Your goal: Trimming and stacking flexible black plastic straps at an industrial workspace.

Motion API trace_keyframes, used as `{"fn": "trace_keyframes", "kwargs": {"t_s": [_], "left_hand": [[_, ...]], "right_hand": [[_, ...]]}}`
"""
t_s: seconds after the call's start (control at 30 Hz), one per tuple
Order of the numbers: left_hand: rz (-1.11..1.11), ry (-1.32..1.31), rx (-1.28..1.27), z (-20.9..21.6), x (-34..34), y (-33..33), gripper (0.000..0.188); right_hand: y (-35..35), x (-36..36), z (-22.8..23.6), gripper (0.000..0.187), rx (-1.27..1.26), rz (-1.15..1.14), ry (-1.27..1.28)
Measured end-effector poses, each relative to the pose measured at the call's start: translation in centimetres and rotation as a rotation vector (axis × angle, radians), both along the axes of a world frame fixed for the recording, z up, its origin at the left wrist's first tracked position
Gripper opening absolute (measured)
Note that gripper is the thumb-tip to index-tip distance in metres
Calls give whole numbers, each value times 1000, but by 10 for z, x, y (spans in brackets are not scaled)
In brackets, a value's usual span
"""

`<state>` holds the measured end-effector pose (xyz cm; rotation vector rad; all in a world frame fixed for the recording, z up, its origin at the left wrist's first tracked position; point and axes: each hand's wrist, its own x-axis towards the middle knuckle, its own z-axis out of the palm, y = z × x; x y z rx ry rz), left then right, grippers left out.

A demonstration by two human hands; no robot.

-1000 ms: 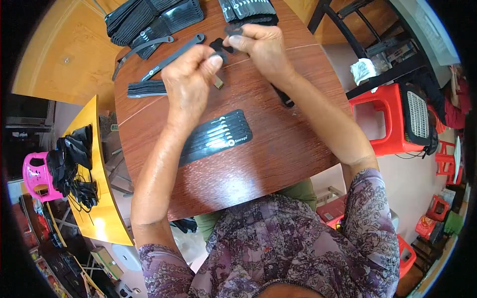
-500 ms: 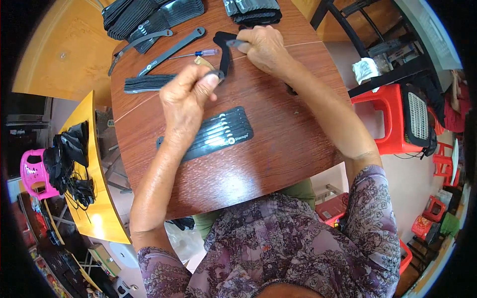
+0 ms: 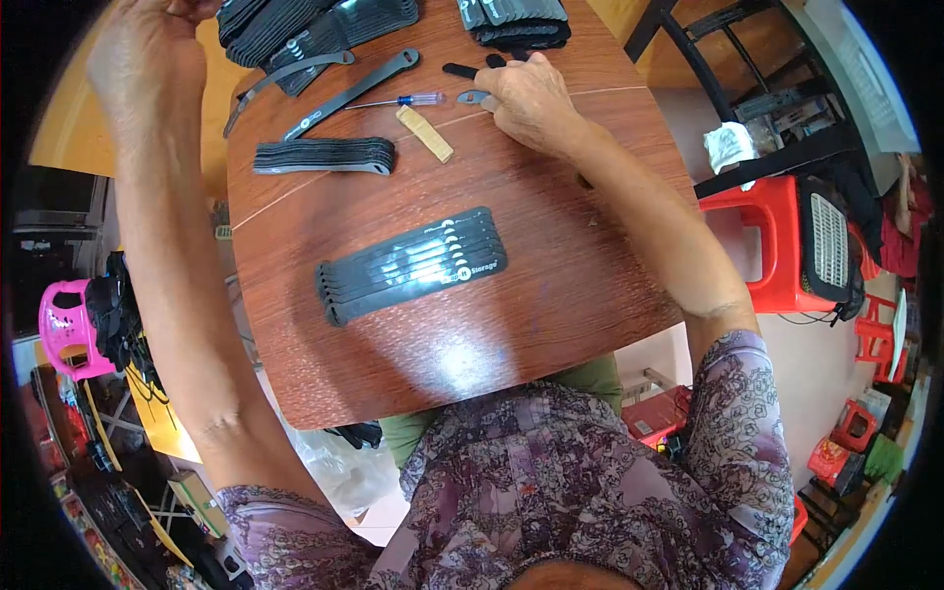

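Observation:
My right hand point(image 3: 531, 103) is closed near the far edge of the table, with the grey rounded tip of a strap point(image 3: 471, 97) sticking out of its fingers. Dark strap ends point(image 3: 459, 70) lie just beyond it. At the upper left, my left hand point(image 3: 157, 69) is raised past the table edge. Its fingers are curled and partly cut off by the frame, so what they hold is hidden. A fanned row of black straps point(image 3: 413, 264) with holed ends lies mid-table. Behind it is a stacked bundle of straps point(image 3: 324, 155).
Near the bundle lie a tan strip point(image 3: 425, 134), a blue-handled screwdriver point(image 3: 421, 99) and a single long strap point(image 3: 352, 93). Thick strap piles point(image 3: 285, 34) and folded straps point(image 3: 513, 20) line the far edge. A red stool point(image 3: 772, 241) stands right; a pink chair point(image 3: 67, 329) stands left.
My left hand has swung from mid-table up to the far left. The black strap between my hands no longer shows there, and the tan strip is uncovered. My right hand has barely moved.

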<state>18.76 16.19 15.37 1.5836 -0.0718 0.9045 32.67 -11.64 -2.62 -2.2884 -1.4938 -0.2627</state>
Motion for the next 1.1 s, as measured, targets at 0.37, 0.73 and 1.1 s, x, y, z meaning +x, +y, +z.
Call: {"fn": "trace_keyframes", "kwargs": {"t_s": [0.37,0.73,1.1], "left_hand": [[71,195,-345,-67,-98,-124,16],[-46,44,-902,-97,-163,-183,17],[116,135,-921,-143,-232,-207,13]], "right_hand": [[-24,-42,43,32,318,260,165],[-29,-135,118,13,375,889,699],[-17,-201,87,26,-212,421,1441]]}}
